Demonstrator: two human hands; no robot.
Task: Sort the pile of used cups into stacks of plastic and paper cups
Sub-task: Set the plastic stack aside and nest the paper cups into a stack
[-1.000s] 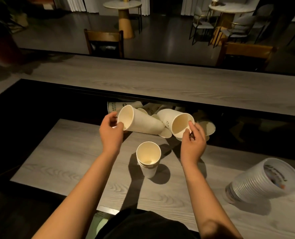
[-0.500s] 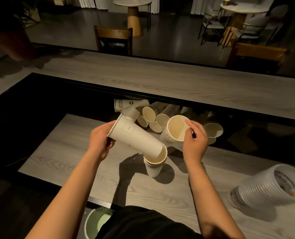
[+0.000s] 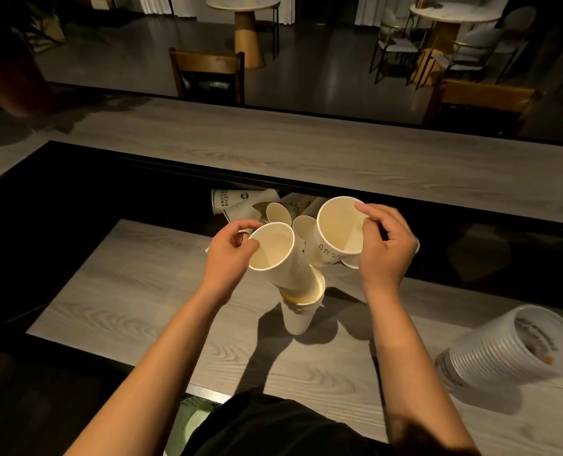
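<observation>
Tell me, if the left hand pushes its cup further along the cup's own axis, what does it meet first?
Most likely the paper stack. The left hand holds a tilted paper cup whose bottom already sits inside the stack's top cup, so pushing should seat it deeper. Depth is hard to judge.

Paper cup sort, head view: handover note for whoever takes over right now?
Left hand grips the rim of a tall cream paper cup, tilted, its base entering the upright paper cup stack on the grey wood-grain counter.
Right hand pinches the rim of a wider cream paper cup, held above the pile.
Done: clear plastic cup stack lies on its side, right.
Left: seat both held cups, then sort the remaining cup pile behind.
</observation>
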